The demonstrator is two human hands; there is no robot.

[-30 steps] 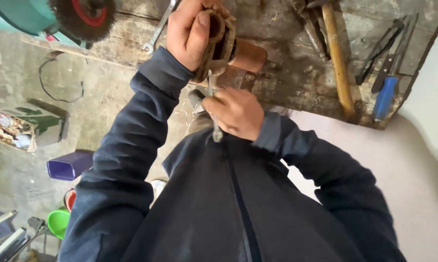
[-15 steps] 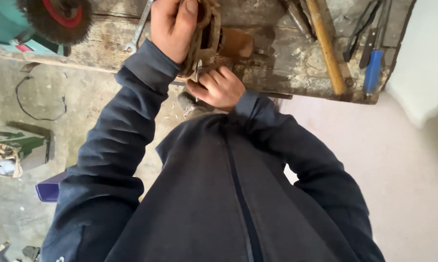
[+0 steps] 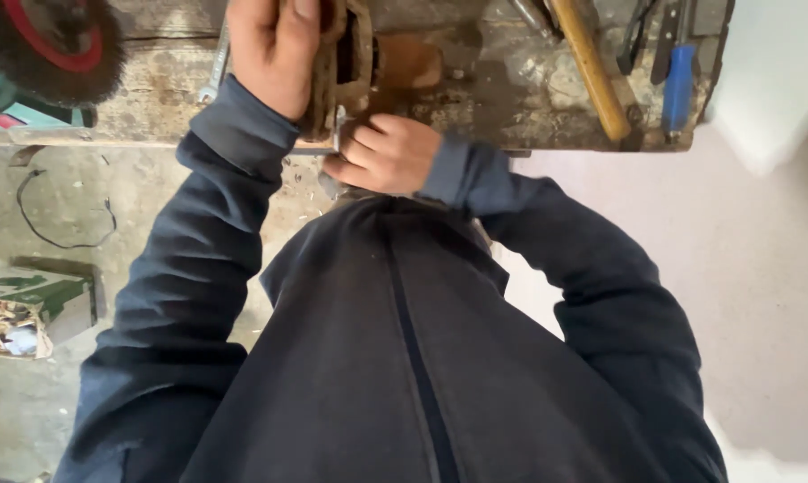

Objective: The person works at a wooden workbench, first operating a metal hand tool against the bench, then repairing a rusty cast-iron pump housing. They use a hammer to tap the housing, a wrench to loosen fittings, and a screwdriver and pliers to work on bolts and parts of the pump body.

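Gripping a rusty part [image 3: 337, 67] at the desk [image 3: 475, 98] edge, both hands closed on the work.

Left hand [image 3: 274, 49] is wrapped tight round the rusty part, holding it upright on the desk's near edge; right hand [image 3: 381, 154] is curled shut just below it, fingers pinched on a small metal piece [image 3: 337, 130] where it meets the part, though what that piece is cannot be told. The part looks held in place and being worked on, with nothing yet set aside, so the job seems mid-way rather than finished. Room is tight: the hands sit right at the desk's edge against the person's chest. A wire wheel [image 3: 50, 45] stands well left, a wooden handle [image 3: 592, 72] and a blue-handled tool [image 3: 678, 76] lie to the right, leaving bare desk between them and the hands.
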